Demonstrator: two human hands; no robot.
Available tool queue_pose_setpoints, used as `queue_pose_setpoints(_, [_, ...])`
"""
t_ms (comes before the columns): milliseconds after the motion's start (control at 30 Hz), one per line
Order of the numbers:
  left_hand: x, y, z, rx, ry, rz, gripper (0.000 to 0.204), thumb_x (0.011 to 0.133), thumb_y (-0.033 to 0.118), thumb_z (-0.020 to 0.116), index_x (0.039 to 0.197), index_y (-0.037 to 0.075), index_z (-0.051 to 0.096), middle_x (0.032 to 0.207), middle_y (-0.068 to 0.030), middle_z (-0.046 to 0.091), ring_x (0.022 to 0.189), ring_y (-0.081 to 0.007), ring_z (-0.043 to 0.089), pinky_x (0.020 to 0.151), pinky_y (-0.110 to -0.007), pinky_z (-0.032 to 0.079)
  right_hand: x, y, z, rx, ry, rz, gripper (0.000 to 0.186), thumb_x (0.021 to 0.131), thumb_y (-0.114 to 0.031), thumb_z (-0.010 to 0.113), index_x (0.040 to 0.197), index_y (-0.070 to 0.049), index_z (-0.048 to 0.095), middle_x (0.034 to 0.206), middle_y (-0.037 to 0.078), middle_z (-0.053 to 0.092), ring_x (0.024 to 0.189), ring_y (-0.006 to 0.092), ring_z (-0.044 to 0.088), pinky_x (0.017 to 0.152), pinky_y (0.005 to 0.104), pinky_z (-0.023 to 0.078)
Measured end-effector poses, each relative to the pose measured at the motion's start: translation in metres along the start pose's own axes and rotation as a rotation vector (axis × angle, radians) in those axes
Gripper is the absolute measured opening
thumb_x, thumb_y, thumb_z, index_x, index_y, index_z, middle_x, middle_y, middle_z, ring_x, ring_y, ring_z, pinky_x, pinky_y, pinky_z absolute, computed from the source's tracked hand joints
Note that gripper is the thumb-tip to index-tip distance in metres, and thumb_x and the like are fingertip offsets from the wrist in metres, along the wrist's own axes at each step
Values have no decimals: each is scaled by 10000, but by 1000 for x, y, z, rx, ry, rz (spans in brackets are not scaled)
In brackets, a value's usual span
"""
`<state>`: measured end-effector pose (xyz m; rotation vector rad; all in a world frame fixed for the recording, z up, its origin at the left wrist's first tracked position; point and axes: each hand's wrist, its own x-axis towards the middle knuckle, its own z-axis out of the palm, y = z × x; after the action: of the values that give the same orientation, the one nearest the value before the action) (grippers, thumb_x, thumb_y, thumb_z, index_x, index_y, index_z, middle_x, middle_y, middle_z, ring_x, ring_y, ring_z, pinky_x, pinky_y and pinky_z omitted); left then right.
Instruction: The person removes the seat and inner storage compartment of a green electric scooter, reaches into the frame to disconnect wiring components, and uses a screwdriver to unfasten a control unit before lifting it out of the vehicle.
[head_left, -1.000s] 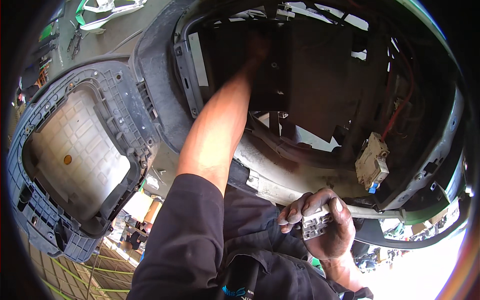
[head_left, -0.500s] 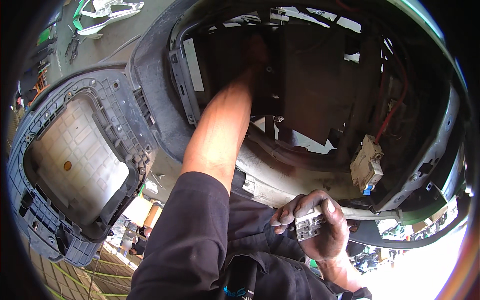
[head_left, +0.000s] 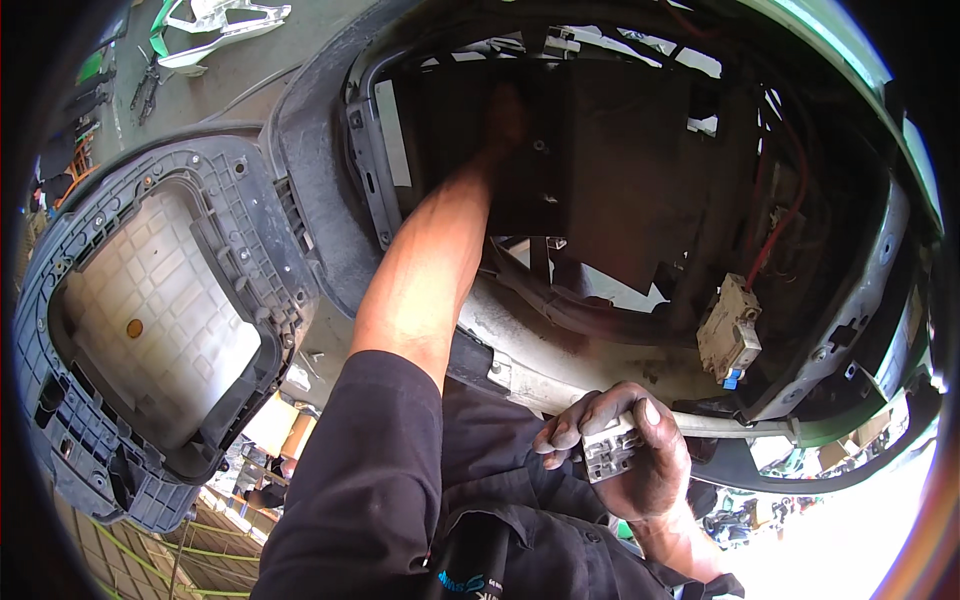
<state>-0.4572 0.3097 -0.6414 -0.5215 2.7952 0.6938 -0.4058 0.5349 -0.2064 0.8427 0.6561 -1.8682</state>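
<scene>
My left arm reaches up into the dark open compartment of a scooter-like vehicle body [head_left: 335, 190]. Deep shadow covers my left hand [head_left: 508, 112] near a dark panel [head_left: 630, 170], so its fingers cannot be made out. Below the compartment's near rim, my right hand [head_left: 650, 450] is closed around a small off-white slotted plastic block [head_left: 610, 452], held between thumb and fingers. Dark grime coats those fingers. Up and right of this hand, a dirty off-white circuit breaker [head_left: 729, 330] with a blue piece at its lower end hangs by a red wire [head_left: 778, 235].
On the left a hinged seat lid [head_left: 240, 215] stands swung open, its pale ribbed underside [head_left: 150, 300] showing. A metal bracket [head_left: 850, 320] edges the compartment at right. A white and green body panel [head_left: 215, 25] lies on the floor at the far left.
The view has shifted slightly. My left forearm sits a little further left, its hand still inside the compartment. My right hand keeps the block in nearly the same pose.
</scene>
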Motion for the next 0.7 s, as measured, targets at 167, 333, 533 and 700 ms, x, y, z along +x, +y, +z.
queue_pose_setpoints(167, [19,-9,39,159,-9,57,242,813,156,587,1012,20,613,1076,-198,599,1026,-347,585,921,-453,461,1,2,-1,10,-11,-4,452,961,-407,456,923,21,596,871,229,637,748,345,635,866,515,450])
queue_pose_setpoints(333, [13,-1,23,186,58,173,160,769,114,602,914,71,655,908,-169,645,900,-350,629,839,-458,502,1,2,-4,13,-4,-10,452,963,-408,452,925,20,595,877,229,637,747,345,635,864,516,447])
queue_pose_setpoints(533, [11,13,-1,72,72,220,190,771,108,594,945,76,665,952,-152,644,961,-342,619,888,-443,493,-1,3,-3,20,-7,-14,452,961,-410,454,933,18,597,875,227,639,747,340,633,853,507,446])
queue_pose_setpoints(700, [-2,6,-46,-447,-299,-127,302,901,240,559,1111,43,646,1122,-124,633,1088,-231,574,978,-363,438,-4,3,-5,20,-14,-23,450,957,-410,463,937,18,599,864,226,640,750,340,632,855,502,445])
